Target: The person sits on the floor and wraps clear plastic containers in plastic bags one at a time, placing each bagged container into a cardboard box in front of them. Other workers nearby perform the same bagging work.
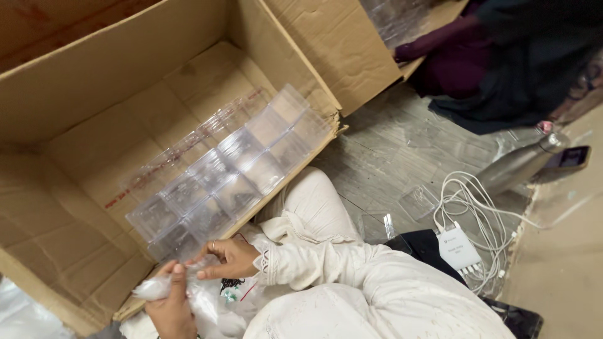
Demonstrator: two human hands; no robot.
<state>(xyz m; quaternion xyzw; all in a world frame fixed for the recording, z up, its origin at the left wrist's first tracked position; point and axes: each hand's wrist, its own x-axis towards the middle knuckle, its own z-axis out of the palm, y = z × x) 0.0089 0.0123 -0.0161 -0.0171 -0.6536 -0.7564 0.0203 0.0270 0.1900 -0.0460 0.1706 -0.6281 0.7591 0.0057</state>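
Both hands gripped one crumpled clear plastic bag [188, 292]. Left hand [171, 307] fisted around it. Right hand [229, 257] pinched its top edge.

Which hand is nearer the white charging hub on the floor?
The right hand. It sits beside the lap, nearer the white charging hub lying further right. The left hand is lower and further left, its fingers gripping a clear plastic bag.

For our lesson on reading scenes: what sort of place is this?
Probably an informal packing workspace on a floor: a big cardboard box lined with clear plastic boxes, and another person seated nearby.
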